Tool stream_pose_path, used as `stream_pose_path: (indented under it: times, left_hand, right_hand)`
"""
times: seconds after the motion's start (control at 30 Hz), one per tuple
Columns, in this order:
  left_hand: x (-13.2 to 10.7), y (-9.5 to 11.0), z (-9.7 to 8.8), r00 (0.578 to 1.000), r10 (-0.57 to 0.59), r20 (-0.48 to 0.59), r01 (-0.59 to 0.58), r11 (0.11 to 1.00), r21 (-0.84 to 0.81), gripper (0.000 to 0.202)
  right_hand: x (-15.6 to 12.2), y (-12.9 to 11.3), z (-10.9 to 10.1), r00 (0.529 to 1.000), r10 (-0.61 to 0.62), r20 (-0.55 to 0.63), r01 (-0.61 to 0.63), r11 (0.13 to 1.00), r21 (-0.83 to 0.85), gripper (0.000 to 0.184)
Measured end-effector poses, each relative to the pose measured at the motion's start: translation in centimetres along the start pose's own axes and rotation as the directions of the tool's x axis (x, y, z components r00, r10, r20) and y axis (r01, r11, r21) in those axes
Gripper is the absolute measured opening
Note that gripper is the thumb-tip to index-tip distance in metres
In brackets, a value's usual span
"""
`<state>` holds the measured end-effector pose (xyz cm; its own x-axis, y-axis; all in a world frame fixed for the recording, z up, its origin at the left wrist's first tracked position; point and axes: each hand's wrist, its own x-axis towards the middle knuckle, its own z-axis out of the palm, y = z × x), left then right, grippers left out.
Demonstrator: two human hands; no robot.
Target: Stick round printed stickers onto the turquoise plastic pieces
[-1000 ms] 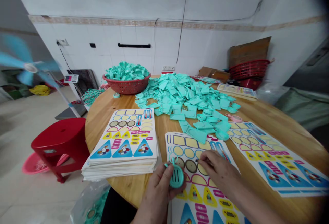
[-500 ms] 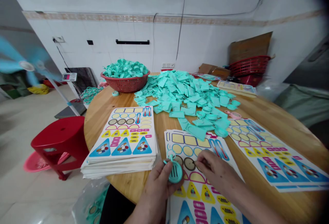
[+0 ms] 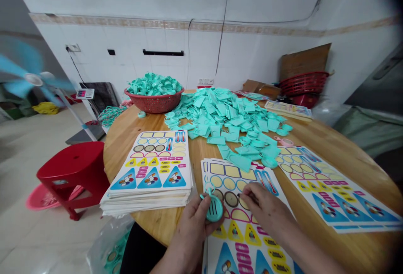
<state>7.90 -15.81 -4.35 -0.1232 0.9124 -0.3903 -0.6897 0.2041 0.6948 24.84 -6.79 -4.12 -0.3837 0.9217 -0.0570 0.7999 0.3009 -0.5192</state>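
My left hand (image 3: 197,219) holds a round teal plastic piece (image 3: 214,209) with dark slots in its face and a small loop at the top. My right hand (image 3: 264,207) is over a printed sticker sheet (image 3: 234,234), thumb and fingertips pinched together by the row of dark brown round stickers (image 3: 231,199). Whatever those fingertips hold is hidden. Beneath both hands, the sheet lies on a few others, showing yellow triangles, pink half-circles and blue triangles.
A tall stack of sticker sheets (image 3: 147,198) stands left, with more sheets (image 3: 333,190) at right. Behind lie a heap of teal plastic parts (image 3: 220,114) and a red basket (image 3: 154,103) full of them. A red stool (image 3: 72,169) stands beside the wooden table (image 3: 121,139).
My right fingertips have shifted slightly along the brown sticker row. My left hand keeps the teal piece in nearly the same place. The fan blades have turned.
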Motion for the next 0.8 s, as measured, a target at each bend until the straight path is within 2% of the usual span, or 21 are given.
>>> stream_pose_path:
  times: [0.17, 0.43, 0.6, 0.73, 0.8]
  left_hand:
    - [-0.2, 0.1, 0.1, 1.0, 0.011, 0.011, -0.012, 1.0, 0.026, 0.023]
    - [-0.2, 0.4, 0.3, 0.999, -0.027, -0.021, 0.027, 0.999, 0.025, 0.028]
    - [-0.1, 0.1, 0.0, 1.0, -0.018, 0.017, 0.017, 1.0, 0.024, 0.03]
    - [0.1, 0.0, -0.1, 1.0, 0.0, 0.027, -0.001, 1.0, 0.028, 0.029]
    - [0.1, 0.0, -0.1, 1.0, 0.0, 0.017, 0.0, 1.0, 0.016, 0.028]
  right_hand:
    - [0.1, 0.1, -0.1, 1.0, -0.017, -0.01, 0.016, 0.997, -0.077, 0.014]
    - [0.1, 0.6, -0.1, 0.999, -0.029, 0.04, 0.028, 1.0, 0.008, 0.013]
    - [0.5, 0.8, 0.4, 1.0, -0.006, -0.02, 0.006, 1.0, 0.005, 0.013]
    - [1.1, 0.6, 0.8, 0.998, 0.015, -0.061, -0.009, 0.995, 0.097, 0.02]
    - [1.2, 0.4, 0.6, 0.999, 0.031, -0.044, -0.022, 0.981, 0.193, 0.023]
